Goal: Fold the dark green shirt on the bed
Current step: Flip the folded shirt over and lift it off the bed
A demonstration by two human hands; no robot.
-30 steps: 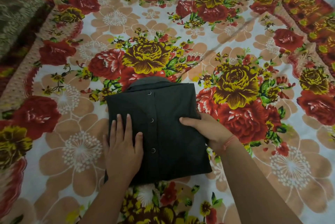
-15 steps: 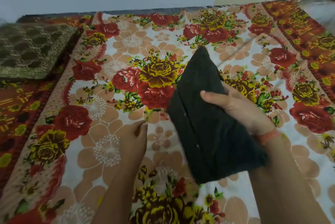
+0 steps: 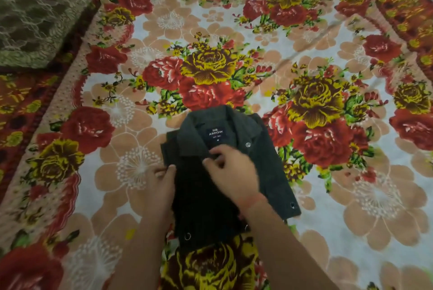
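Observation:
The dark green shirt [image 3: 206, 210] lies folded into a compact rectangle on the flowered bedsheet [image 3: 365, 214], near the front middle. Its collar faces up and away from me, showing a dark label [image 3: 215, 134] inside the neck. My left hand [image 3: 161, 186] grips the shirt's left edge, thumb on top. My right hand [image 3: 230, 171] sits on the chest just below the collar, fingertips pinching the fabric at the placket. Snap buttons show along the shirt's right and bottom edges.
A greenish-brown patterned cushion [image 3: 35, 27] lies at the far left corner of the bed. The sheet's dark red border [image 3: 410, 13] runs along the right side. A pale wall rises behind the bed's far edge.
The folded shirt, first flat with its buttoned side up, was lifted and turned over by my right hand. It now lies collar side up with both hands on it.

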